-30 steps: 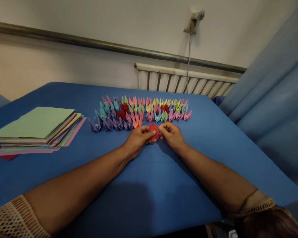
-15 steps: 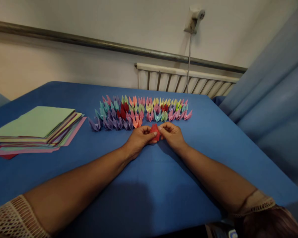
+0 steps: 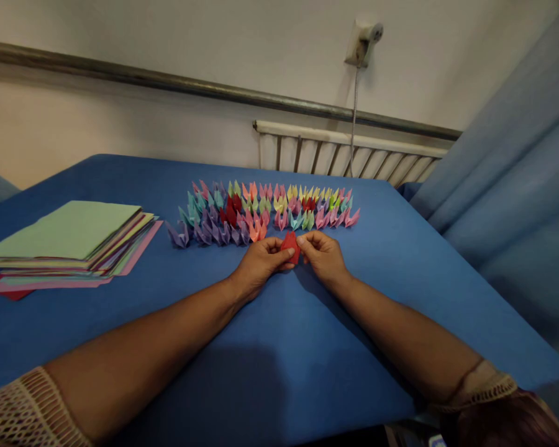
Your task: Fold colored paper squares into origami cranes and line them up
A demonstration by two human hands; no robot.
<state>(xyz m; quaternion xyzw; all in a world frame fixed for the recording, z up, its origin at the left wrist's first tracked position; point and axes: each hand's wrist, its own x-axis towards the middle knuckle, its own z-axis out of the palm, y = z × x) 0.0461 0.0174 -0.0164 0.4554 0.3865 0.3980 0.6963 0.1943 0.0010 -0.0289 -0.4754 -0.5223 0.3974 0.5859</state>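
Observation:
A small folded piece of red origami paper (image 3: 290, 248) is held upright just above the blue table (image 3: 261, 323). My left hand (image 3: 262, 261) pinches it from the left, with the thumb lying across its front. On the other side, my right hand (image 3: 323, 254) closes thumb and fingers on its upper right edge. Right behind my hands stand rows of folded paper cranes in many colours, among them an orange crane (image 3: 258, 231), a purple crane (image 3: 179, 234) and a pink crane (image 3: 353, 217). The fingertips behind the red paper are partly hidden.
To the left lies a stack of coloured paper sheets (image 3: 69, 230), pale green on top, with a red sheet (image 3: 16, 293) sticking out underneath. Beyond the table are a radiator (image 3: 317, 149) and a metal rail (image 3: 168, 77). A blue curtain (image 3: 517, 186) hangs at the right.
Both hands keep their pinch on the red paper in nearly the same place. Only a very slight shift of the whole view shows.

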